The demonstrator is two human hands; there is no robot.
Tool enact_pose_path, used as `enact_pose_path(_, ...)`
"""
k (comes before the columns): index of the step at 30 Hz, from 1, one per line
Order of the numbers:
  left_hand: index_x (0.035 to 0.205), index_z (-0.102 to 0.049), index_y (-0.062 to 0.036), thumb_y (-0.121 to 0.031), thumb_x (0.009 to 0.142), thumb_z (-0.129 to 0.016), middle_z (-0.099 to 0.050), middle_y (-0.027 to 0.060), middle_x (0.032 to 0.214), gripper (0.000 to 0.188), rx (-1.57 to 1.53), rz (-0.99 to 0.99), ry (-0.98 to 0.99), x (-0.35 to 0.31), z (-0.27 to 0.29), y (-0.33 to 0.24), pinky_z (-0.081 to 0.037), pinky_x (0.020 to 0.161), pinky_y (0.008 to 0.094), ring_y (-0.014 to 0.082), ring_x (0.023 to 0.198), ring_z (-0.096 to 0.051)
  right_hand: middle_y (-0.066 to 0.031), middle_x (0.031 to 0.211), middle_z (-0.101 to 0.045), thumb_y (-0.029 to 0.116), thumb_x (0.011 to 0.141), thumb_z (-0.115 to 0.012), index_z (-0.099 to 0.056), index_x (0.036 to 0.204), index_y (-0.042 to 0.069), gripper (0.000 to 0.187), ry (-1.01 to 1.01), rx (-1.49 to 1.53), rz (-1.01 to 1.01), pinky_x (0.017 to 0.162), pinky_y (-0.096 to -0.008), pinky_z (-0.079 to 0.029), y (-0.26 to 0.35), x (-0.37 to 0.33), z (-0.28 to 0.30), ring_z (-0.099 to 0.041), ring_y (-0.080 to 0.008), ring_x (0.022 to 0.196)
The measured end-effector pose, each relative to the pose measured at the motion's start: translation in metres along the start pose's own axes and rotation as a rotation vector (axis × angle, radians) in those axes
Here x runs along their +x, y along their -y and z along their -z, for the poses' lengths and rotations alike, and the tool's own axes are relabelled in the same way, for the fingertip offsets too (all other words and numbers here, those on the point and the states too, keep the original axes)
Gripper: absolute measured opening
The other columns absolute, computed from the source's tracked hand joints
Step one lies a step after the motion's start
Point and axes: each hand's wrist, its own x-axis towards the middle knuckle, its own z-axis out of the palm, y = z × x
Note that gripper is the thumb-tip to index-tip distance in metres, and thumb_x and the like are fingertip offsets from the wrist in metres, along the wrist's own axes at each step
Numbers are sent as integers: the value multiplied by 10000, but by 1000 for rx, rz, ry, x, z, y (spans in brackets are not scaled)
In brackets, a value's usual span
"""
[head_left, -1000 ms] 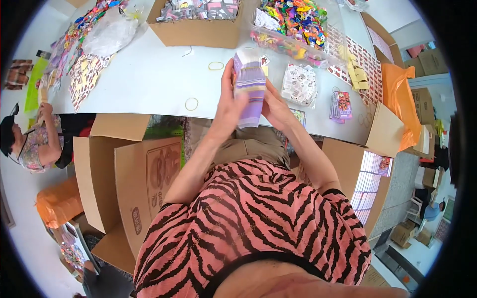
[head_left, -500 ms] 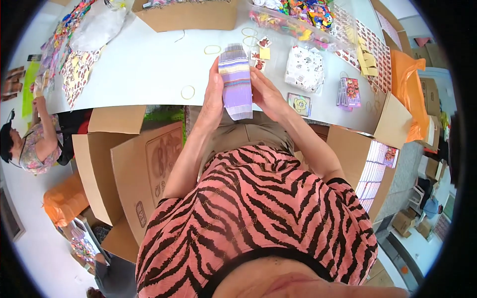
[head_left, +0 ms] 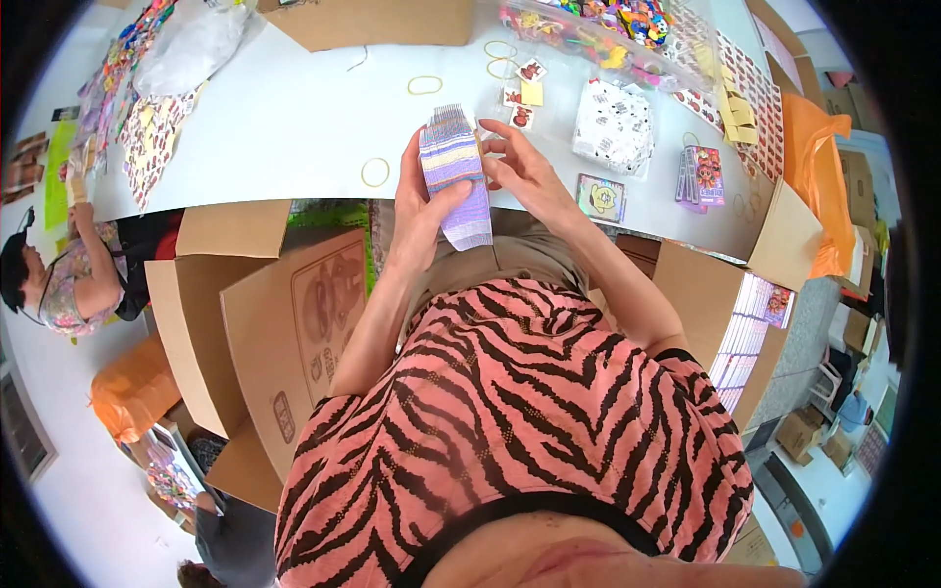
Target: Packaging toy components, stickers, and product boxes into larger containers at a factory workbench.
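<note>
A thick stack of thin cards [head_left: 453, 157], its edges striped purple, white and yellow, is held upright over the near edge of the table. My left hand [head_left: 417, 211] wraps around its left side, the thumb lying across the striped edges. My right hand [head_left: 529, 181] is at the stack's right side with its fingers apart; the fingertips are close to the stack, and whether they touch it I cannot tell. Just beyond lie small picture stickers [head_left: 521, 119] and a yellow paper slip [head_left: 531, 93]. Thin rubber bands [head_left: 424, 85] are scattered on the white table [head_left: 284, 118].
On the right are a white printed packet stack [head_left: 613, 127], a flat square packet [head_left: 600, 199], small purple packs [head_left: 701, 176] and a clear bin [head_left: 588, 59] of colourful pieces. Open cardboard boxes [head_left: 294, 323] flank me below the table. A co-worker [head_left: 74, 265] is at far left.
The stack has tilted and shifted slightly left and down. My left thumb has come across its face, and my right hand has loosened from its side, the fingers spreading.
</note>
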Motion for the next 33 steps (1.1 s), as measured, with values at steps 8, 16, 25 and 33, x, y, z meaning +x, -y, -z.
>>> enact_pose_path(8,1433,-133,-70,-20,724,-689,-395,148,1294,903,204,-112,49,-6,-14,-2,-462,922,343,225,1153,-479,-167,1390,-317,303,840,-649,-191,1424,24,793,52,98,182,1037,-398,-328,15,-19,-11,-320,-243,1293)
enact_pose_path(16,1440,-78,-60,-69,702,-713,-383,172,1293,974,260,-164,68,-8,-18,5,-459,918,361,249,1134,-499,-134,1394,-330,259,786,-697,-182,1432,47,854,-22,-50,124,1072,-397,-263,19,-23,-12,-328,-231,1301)
enact_pose_path(25,1450,-86,-86,-110,712,-731,-433,171,1288,980,269,-128,96,-7,-8,19,-475,894,357,238,1097,-535,-173,1360,-351,259,726,-750,-203,1436,96,911,-68,-101,43,1022,-404,-333,22,-26,-8,-412,-281,1225)
enact_pose_path(33,1454,-61,-89,-164,704,-752,-359,174,1333,1023,224,-34,120,-8,-3,15,-436,950,376,256,1197,-441,-124,1329,-414,252,715,-754,-209,1433,74,919,-56,144,-66,1019,-364,-333,13,-21,1,-421,-220,1223)
